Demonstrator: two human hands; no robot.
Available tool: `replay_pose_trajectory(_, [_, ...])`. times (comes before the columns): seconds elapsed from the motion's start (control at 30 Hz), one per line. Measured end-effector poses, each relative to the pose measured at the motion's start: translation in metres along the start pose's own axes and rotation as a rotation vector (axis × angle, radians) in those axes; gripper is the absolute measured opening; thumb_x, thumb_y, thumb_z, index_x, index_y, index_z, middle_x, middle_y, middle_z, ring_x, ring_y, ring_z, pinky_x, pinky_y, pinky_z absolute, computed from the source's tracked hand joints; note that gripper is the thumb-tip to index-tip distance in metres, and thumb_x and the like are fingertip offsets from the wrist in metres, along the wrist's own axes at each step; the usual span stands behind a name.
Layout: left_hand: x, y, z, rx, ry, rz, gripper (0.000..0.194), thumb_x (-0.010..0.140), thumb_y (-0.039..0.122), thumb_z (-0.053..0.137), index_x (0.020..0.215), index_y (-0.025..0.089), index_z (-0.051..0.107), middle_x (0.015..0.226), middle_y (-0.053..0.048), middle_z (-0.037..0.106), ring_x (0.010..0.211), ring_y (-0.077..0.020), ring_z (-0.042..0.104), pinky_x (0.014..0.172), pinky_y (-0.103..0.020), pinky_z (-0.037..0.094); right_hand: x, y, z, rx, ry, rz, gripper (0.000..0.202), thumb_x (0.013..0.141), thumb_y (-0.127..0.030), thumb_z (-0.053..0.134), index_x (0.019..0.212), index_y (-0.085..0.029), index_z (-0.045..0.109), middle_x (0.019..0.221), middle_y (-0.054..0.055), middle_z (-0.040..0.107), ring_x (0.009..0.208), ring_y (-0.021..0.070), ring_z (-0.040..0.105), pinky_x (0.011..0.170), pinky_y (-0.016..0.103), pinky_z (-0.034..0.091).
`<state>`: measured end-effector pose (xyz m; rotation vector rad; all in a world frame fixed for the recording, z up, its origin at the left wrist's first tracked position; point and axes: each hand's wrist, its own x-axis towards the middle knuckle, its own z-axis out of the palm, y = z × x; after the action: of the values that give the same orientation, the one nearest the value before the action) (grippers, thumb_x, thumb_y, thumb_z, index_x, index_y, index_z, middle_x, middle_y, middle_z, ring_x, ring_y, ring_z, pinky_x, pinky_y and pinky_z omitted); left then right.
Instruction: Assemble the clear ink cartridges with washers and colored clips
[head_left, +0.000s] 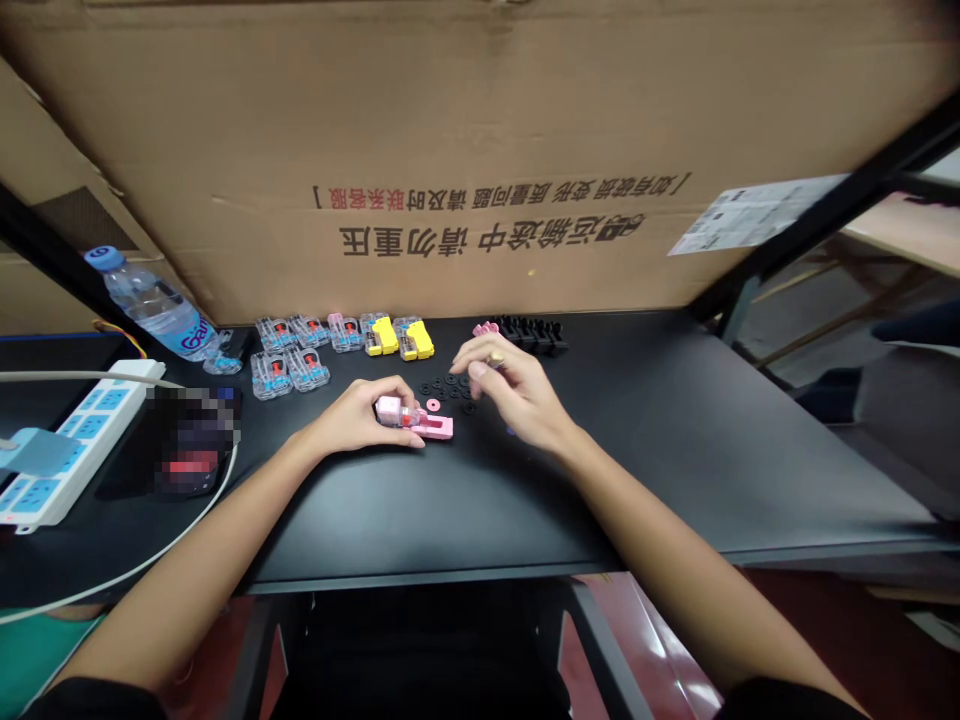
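My left hand is closed around a small pink and clear plastic device with a red part inside, held low over the black table. To its right, my right hand hovers with thumb and fingers drawn together; a small gold-coloured spot shows at the fingers, and I cannot make out what they pinch. Between the hands lie several black ring-shaped pieces and a pink ring-shaped piece. Behind my right hand stand a row of black plastic parts and a pink part, partly hidden by the fingers.
Several clear plastic devices and two with yellow parts lie at the back left. Further left are a water bottle, a white power strip, a phone and a loose cable. A cardboard sheet walls the back.
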<state>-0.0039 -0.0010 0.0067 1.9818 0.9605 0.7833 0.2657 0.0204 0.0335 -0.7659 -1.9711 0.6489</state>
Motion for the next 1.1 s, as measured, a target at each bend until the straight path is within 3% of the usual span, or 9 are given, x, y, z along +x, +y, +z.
replay_pose_trajectory(0.07, [0.0, 0.0006, 0.0011, 0.023, 0.016, -0.024, 0.056, 0.073, 0.049, 0.098, 0.115, 0.02, 0.076, 0.104, -0.005, 0.083, 0.083, -0.018, 0.073, 0.076, -0.028, 0.053, 0.0014, -0.0005, -0.0016, 0.01, 0.078, 0.01, 0.041, 0.112, -0.051, 0.049, 0.098, -0.024, 0.077, 0.106, 0.007, 0.072, 0.098, 0.0232, 0.07, 0.093, 0.043, 0.057])
replay_pose_trajectory(0.13, [0.0001, 0.0012, 0.0033, 0.041, 0.013, -0.055, 0.06, 0.073, 0.049, 0.098, 0.123, 0.021, 0.078, 0.098, -0.003, 0.083, 0.077, -0.0165, 0.07, 0.073, -0.027, 0.051, 0.0011, -0.0003, -0.0011, 0.013, 0.097, 0.047, 0.05, 0.112, -0.061, 0.046, 0.097, -0.024, 0.077, 0.092, 0.005, 0.069, 0.09, 0.0216, 0.069, 0.09, 0.041, 0.057])
replay_pose_trajectory(0.23, [0.0004, 0.0014, 0.0067, 0.032, -0.012, -0.087, 0.051, 0.076, 0.051, 0.095, 0.115, 0.019, 0.084, 0.083, -0.001, 0.08, 0.067, -0.0141, 0.064, 0.065, -0.026, 0.047, -0.0011, 0.0, 0.0022, 0.095, 0.051, 0.154, 0.057, 0.11, -0.069, 0.046, 0.096, -0.022, 0.074, 0.075, 0.001, 0.063, 0.065, 0.0158, 0.061, 0.068, 0.033, 0.054])
replay_pose_trajectory(0.3, [0.0007, 0.0008, 0.0079, 0.004, -0.021, -0.095, 0.049, 0.075, 0.051, 0.095, 0.11, 0.017, 0.085, 0.08, -0.001, 0.08, 0.065, -0.014, 0.062, 0.064, -0.026, 0.047, -0.0023, -0.0008, 0.0046, 0.157, 0.013, 0.175, 0.056, 0.109, -0.07, 0.047, 0.095, -0.021, 0.071, 0.075, 0.0, 0.063, 0.061, 0.0142, 0.06, 0.063, 0.03, 0.052])
replay_pose_trajectory(0.47, [0.0016, -0.0022, 0.0079, -0.054, -0.043, -0.107, 0.052, 0.072, 0.05, 0.097, 0.111, 0.016, 0.085, 0.086, -0.003, 0.082, 0.071, -0.0162, 0.067, 0.068, -0.026, 0.05, -0.0025, -0.0032, 0.0063, 0.186, -0.116, 0.105, 0.036, 0.109, -0.053, 0.057, 0.094, -0.022, 0.064, 0.079, 0.0, 0.064, 0.067, 0.0145, 0.061, 0.066, 0.029, 0.052])
replay_pose_trajectory(0.7, [0.0014, -0.0047, 0.0078, -0.083, -0.071, -0.139, 0.059, 0.069, 0.05, 0.099, 0.116, 0.016, 0.085, 0.089, -0.004, 0.082, 0.077, -0.0191, 0.071, 0.071, -0.027, 0.053, -0.0025, -0.0016, 0.0027, 0.179, -0.164, 0.018, 0.008, 0.098, -0.025, 0.06, 0.094, -0.021, 0.065, 0.086, 0.001, 0.068, 0.072, 0.0153, 0.062, 0.071, 0.03, 0.052])
replay_pose_trajectory(0.93, [0.0011, -0.0051, 0.0074, -0.063, -0.072, -0.145, 0.059, 0.07, 0.052, 0.098, 0.115, 0.016, 0.085, 0.083, -0.002, 0.079, 0.071, -0.0175, 0.067, 0.065, -0.026, 0.05, -0.0028, -0.003, 0.0007, 0.137, -0.192, 0.006, 0.006, 0.093, -0.021, 0.061, 0.094, -0.02, 0.067, 0.088, 0.003, 0.073, 0.074, 0.0163, 0.066, 0.069, 0.029, 0.053])
replay_pose_trajectory(1.1, [0.0013, -0.0042, 0.0075, -0.095, -0.074, -0.132, 0.054, 0.07, 0.049, 0.099, 0.112, 0.016, 0.086, 0.087, -0.003, 0.081, 0.075, -0.0181, 0.068, 0.07, -0.027, 0.052, -0.0026, -0.0061, 0.0004, 0.054, -0.201, -0.053, 0.012, 0.099, -0.023, 0.062, 0.094, -0.02, 0.071, 0.088, 0.003, 0.075, 0.075, 0.0163, 0.069, 0.07, 0.029, 0.055])
